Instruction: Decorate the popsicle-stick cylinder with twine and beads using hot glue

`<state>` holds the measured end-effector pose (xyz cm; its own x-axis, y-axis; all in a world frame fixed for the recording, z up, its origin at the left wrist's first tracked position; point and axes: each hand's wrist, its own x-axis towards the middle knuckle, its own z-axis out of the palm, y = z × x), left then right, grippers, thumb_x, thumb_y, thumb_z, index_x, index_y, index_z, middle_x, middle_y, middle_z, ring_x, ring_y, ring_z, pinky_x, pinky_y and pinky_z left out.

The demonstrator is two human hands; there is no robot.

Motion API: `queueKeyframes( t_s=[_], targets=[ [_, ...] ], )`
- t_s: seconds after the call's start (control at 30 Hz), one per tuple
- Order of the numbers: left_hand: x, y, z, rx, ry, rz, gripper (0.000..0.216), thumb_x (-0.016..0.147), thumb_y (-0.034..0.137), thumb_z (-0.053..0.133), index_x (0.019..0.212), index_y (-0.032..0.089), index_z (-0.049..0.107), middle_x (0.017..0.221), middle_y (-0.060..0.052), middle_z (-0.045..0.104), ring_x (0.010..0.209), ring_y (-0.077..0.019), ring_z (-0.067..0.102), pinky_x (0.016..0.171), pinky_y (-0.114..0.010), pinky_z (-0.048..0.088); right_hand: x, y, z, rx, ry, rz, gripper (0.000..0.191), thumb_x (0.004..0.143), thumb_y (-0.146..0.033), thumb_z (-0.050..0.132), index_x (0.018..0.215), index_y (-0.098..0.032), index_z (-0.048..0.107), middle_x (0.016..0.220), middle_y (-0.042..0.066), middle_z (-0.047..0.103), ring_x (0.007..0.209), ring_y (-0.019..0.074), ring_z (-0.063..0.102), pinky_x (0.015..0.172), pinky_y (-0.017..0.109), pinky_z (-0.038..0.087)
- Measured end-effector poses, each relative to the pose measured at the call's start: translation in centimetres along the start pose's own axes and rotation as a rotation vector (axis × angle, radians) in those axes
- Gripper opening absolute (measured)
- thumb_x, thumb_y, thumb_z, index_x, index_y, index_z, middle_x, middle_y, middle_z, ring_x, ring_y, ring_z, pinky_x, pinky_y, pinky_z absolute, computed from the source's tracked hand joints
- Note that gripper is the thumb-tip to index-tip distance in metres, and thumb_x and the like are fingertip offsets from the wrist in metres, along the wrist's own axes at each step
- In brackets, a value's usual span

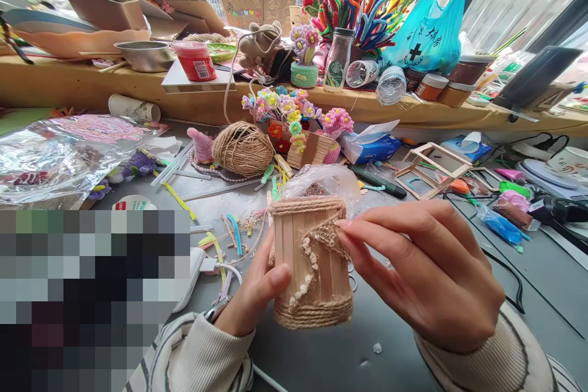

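Observation:
A small pot made of wooden craft sticks (316, 275), wound with jute twine at top and bottom, stands on the grey table in front of me. My left hand (252, 297) grips its left side, thumb on the front. My right hand (427, 269) pinches a piece of burlap trim (331, 234) against the pot's upper right. A beige lace strip runs down the pot's front. A clear plastic bag (321, 180) pokes out of the pot's top.
A ball of jute twine (242, 149), a basket of pipe-cleaner flowers (298, 128), a tissue pack (370, 146), a stick frame (429, 168) and clay bags (505, 211) lie behind. A wooden shelf (92, 82) holds jars and a blue bag (425, 24). A blurred patch covers the lower left.

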<state>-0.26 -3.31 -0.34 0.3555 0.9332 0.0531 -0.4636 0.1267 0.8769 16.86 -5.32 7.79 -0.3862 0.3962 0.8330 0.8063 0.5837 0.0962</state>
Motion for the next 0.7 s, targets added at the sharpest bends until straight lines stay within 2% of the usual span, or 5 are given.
queueKeyframes(
  t_s=[0.17,0.33,0.57,0.7],
  targets=[
    [0.0,0.3,0.4,-0.052,-0.014,-0.022,0.071,0.064,0.05,0.067,0.127,0.02,0.049,0.122,-0.011,0.061,0.116,-0.036,0.052,0.096,-0.044,0.042,0.2,0.1,-0.3,-0.048,0.003,0.0,0.012,0.079,-0.024,0.062,0.089,-0.018,0.067,0.082,0.004,0.068,0.074,0.0148,0.056,0.068,0.03,0.048],
    [0.0,0.7,0.9,-0.136,-0.045,-0.036,0.073,0.067,0.051,0.065,0.132,0.024,0.044,0.12,-0.008,0.062,0.116,-0.0349,0.052,0.095,-0.043,0.044,-0.5,0.4,0.5,-0.035,0.04,0.005,0.037,0.089,-0.044,0.042,0.097,-0.017,0.067,0.098,0.009,0.065,0.089,0.0188,0.05,0.081,0.034,0.044],
    [0.0,0.7,0.6,-0.169,-0.112,-0.044,0.061,0.071,0.05,0.062,0.125,0.025,0.053,0.117,-0.009,0.063,0.107,-0.0335,0.058,0.088,-0.043,0.049,-1.2,0.5,1.6,-0.058,0.102,-0.038,0.047,0.088,-0.055,0.035,0.099,-0.023,0.068,0.112,0.006,0.059,0.102,0.0203,0.045,0.091,0.037,0.041],
    [0.0,0.7,0.6,-0.161,-0.104,-0.029,0.061,0.071,0.05,0.062,0.126,0.025,0.053,0.117,-0.008,0.063,0.109,-0.0328,0.057,0.092,-0.043,0.047,-1.4,0.5,1.8,-0.058,0.096,-0.037,0.047,0.087,-0.055,0.036,0.101,-0.024,0.068,0.115,0.006,0.058,0.103,0.0209,0.045,0.093,0.04,0.042]
  ],
)
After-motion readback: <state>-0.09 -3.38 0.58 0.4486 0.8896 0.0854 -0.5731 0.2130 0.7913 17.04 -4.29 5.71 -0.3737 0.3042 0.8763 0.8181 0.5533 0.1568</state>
